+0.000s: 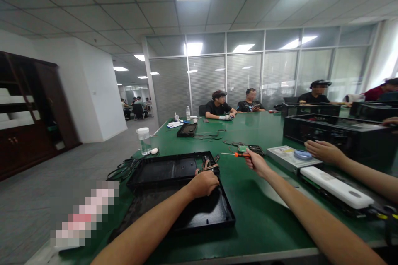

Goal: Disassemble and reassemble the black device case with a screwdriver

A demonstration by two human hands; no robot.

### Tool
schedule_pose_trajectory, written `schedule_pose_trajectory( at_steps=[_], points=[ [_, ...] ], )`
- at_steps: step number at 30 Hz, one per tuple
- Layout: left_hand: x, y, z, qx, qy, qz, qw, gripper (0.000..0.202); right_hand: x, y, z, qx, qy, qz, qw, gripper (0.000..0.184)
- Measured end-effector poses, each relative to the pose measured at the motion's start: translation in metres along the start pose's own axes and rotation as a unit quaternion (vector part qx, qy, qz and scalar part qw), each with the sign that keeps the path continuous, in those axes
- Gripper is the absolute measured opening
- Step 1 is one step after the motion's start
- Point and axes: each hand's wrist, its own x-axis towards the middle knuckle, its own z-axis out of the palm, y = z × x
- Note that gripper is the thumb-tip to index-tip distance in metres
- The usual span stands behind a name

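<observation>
My left hand (203,184) is closed over the far edge of a black tray-like computer panel (186,211) on the green table (258,215), by a bundle of brown cables (207,166). What its fingers grip is hidden. My right hand (256,162) is stretched forward and closed round the orange handle of a small screwdriver (236,154), whose thin shaft points left. Just beyond it lies a small green circuit board (248,148) with loose wires.
Another person's hand (323,151) rests on a silver optical drive (290,157) at the right, near a white oblong device (337,187) and black computer cases (336,132). A second black panel (169,167), a water bottle (144,140) and seated people are farther off.
</observation>
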Motion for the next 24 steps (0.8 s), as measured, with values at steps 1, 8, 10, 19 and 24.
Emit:
schedule_pose_trajectory(
  at_steps=[1, 8, 10, 19, 24],
  points=[
    [0.000, -0.001, 0.001, 0.012, 0.002, 0.015, 1.000, 0.018, 0.000, 0.000, 0.003, 0.047, -0.011, 0.019, 0.999, 0.037],
    [-0.001, -0.003, -0.001, 0.017, 0.001, 0.035, 0.999, 0.018, -0.017, -0.004, 0.035, 0.155, -0.096, 0.036, 0.983, 0.013],
    [-0.002, -0.001, -0.001, -0.002, -0.025, 0.040, 0.999, 0.016, -0.021, -0.001, 0.038, 0.151, -0.108, 0.023, 0.982, 0.018],
    [0.005, 0.010, -0.037, 0.036, -0.025, 0.010, 0.999, 0.018, -0.049, -0.023, 0.057, -0.243, -0.176, -0.154, 0.942, 0.045],
    [-0.012, -0.022, -0.072, 0.067, -0.057, -0.117, 0.989, 0.026, -0.114, -0.048, 0.084, -0.456, -0.332, -0.329, 0.757, 0.030]
  ],
)
